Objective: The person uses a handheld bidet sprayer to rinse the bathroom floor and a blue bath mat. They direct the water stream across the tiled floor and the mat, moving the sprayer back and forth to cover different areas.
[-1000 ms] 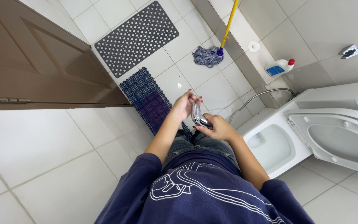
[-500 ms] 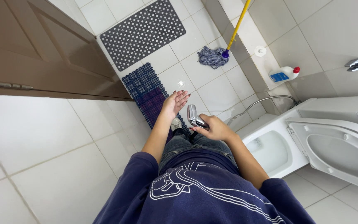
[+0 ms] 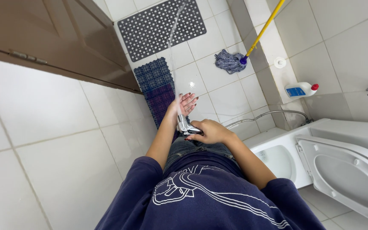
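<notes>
Two hands meet over the white tiled floor (image 3: 218,91): our right hand (image 3: 209,131) wrapped tight around a chrome bidet sprayer (image 3: 185,125) jetting a thin stream past our open left hand (image 3: 185,103), the toilet (image 3: 346,166) close on the right.

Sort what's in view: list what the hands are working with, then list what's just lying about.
In hand:
right hand gripping chrome spray nozzle
water jet
left hand, open beside the nozzle
metal hose

Lying about:
mop
white cleaner bottle
grey perforated mat
blue mat
toilet
</notes>
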